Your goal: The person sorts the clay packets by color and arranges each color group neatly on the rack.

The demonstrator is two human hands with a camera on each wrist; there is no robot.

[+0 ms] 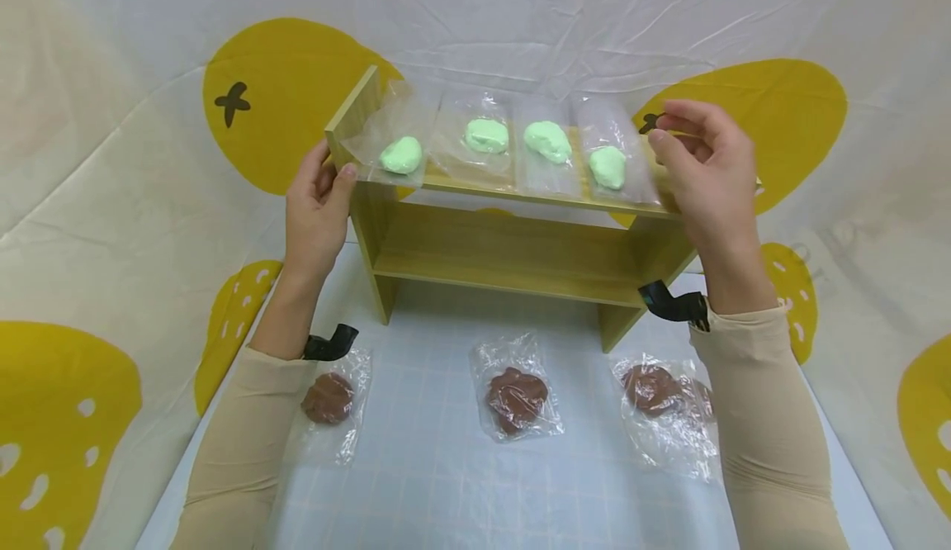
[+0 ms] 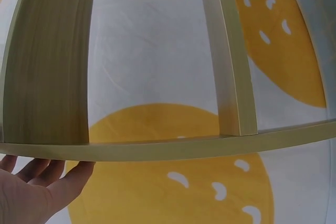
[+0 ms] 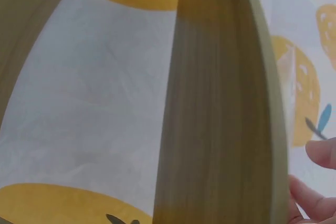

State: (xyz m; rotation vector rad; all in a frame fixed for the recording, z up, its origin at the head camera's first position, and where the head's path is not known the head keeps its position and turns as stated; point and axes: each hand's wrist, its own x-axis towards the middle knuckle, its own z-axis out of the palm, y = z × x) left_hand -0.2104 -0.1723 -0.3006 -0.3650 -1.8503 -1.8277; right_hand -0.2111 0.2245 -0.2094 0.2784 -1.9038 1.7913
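A small two-level wooden shelf (image 1: 505, 273) stands on the table. Its top board carries several clear bags in a row, each with a lump of green dough, from the leftmost bag (image 1: 401, 154) to the rightmost bag (image 1: 607, 166). My left hand (image 1: 333, 166) is at the shelf's left end, its thumb by the leftmost bag's corner. In the left wrist view its fingers (image 2: 37, 182) lie straight under the shelf's edge (image 2: 157, 148). My right hand (image 1: 660, 129) hovers at the right end beside the rightmost bag, its fingers loosely curled and holding nothing. The right wrist view shows two fingertips (image 3: 320, 153) beside a shelf panel (image 3: 220, 103).
Three clear bags of brown dough lie in front of the shelf: a left bag (image 1: 328, 397), a middle bag (image 1: 516, 399) and a right bag (image 1: 652, 388). They rest on a pale gridded mat (image 1: 438, 484). White cloth with yellow fruit prints (image 1: 282, 96) surrounds the table.
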